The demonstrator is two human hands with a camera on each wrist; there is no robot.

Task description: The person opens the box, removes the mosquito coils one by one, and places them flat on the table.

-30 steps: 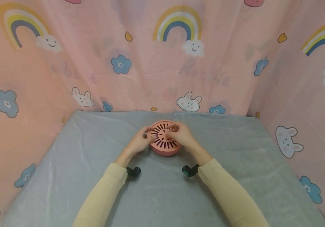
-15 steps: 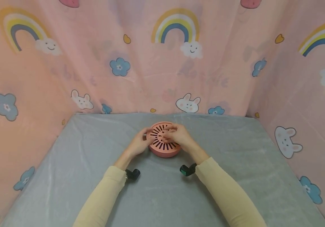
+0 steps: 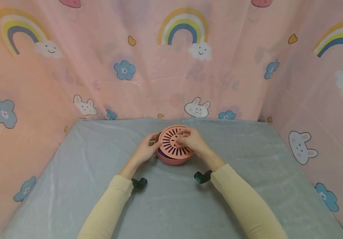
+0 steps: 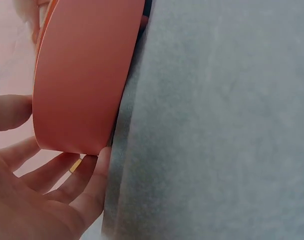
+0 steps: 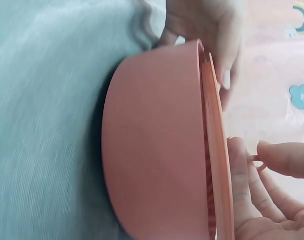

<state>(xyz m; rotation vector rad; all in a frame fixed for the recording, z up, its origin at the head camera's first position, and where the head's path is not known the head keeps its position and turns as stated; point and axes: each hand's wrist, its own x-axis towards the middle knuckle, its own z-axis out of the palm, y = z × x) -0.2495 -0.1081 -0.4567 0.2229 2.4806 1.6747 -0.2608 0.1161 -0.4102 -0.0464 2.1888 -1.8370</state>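
Observation:
A round pink box (image 3: 172,162) stands on the grey cloth, its slotted lid (image 3: 170,144) sitting askew and partly raised. Along the near left edge a gap shows something dark purple inside. My left hand (image 3: 144,149) grips the box's left side, thumb by the rim; in the left wrist view the fingers curl against the pink wall (image 4: 84,80). With thumb and fingers, my right hand (image 3: 196,142) pinches a small ring (image 5: 253,158) on top of the lid. In the right wrist view a narrow gap separates the lid (image 5: 220,150) from the box's rim.
Grey cloth (image 3: 171,199) covers the table around the box. Pink curtains (image 3: 156,89) with rainbows, flowers and rabbits enclose the back and sides. A black wrist camera (image 3: 140,183) sits by the left cuff, another camera (image 3: 202,177) by the right cuff.
The lid has lifted off its seat and shifted right and up with the right hand, opening a gap at the near left. The left hand stays at the box's side.

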